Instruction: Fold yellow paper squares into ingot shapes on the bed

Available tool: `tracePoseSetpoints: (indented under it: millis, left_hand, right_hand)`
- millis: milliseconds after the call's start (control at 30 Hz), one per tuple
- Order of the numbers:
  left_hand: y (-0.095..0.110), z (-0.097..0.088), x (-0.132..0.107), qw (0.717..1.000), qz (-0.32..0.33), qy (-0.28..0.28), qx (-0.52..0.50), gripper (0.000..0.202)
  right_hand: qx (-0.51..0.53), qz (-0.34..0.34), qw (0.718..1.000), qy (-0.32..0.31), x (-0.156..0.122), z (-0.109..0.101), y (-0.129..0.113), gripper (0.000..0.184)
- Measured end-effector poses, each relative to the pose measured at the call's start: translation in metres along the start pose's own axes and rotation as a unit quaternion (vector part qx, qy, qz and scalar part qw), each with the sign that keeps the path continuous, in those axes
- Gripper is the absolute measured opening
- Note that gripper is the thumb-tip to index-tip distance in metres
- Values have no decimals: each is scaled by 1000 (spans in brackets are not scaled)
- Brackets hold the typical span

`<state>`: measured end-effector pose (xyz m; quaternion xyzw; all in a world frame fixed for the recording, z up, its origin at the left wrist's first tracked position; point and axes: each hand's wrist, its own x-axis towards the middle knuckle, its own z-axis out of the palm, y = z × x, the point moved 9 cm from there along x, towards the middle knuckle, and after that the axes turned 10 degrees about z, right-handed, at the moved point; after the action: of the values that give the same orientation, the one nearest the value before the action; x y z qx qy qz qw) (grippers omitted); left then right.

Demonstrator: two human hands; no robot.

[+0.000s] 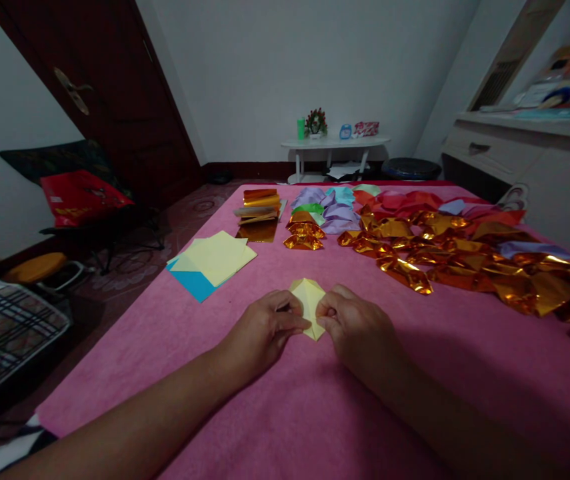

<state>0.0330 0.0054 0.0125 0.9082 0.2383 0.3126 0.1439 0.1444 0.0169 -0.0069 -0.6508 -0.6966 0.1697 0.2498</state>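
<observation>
A pale yellow sheet of paper (309, 301), folded into a narrow pointed shape with a crease down its middle, lies on the pink table cover (259, 427). My left hand (267, 327) grips its left edge between thumb and fingers. On the opposite edge my right hand (357, 323) pinches the paper with curled fingers. Both hands rest low, close to the cloth, and partly hide the sides of the fold. Beyond my left hand is a loose stack of yellow sheets (219, 257) with a blue sheet (195, 283) underneath.
Gold foil sheets (259, 217) are piled at the back left. Shiny gold folded pieces (465, 247) spread across the right side, with purple folded pieces (339, 219) and red ones (409, 202) behind. A chair with a red bag (85, 198) stands left of the table.
</observation>
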Motion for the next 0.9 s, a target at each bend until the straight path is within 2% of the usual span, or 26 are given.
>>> tracePoseSetpoints:
  millis: [133,267,400,500,600,700,800,900]
  left_hand:
    - [1,1,-1,999,2,-11,30,21]
    - [6,2,-1,996,31,-32,80,19]
    - [8,3,-1,994,36,-45,96,19]
    - [10,1,-2,995,36,-40,79,20]
    - [11,-2,-4,997,37,-31,60,20]
    - [12,-6,-5,997,36,-35,53,23]
    - [15,-22,-6,996,54,-2,65,23]
    - [19,-54,-7,990,62,92,88,23]
  right_hand:
    - [0,-29,1000,8,-3,0,-6,11]
    - [-35,-68,997,6,-7,3,-11,14]
    - [-89,-117,988,41,-22,-2,-23,19]
    - [-177,-134,973,60,-34,-2,-37,13]
    - [-286,-142,947,31,-40,10,-53,6]
    - [-359,-152,921,-10,-38,24,-65,16]
    - [-372,-203,905,-22,-35,22,-69,23]
    - [-324,-312,890,-69,-39,10,-60,20]
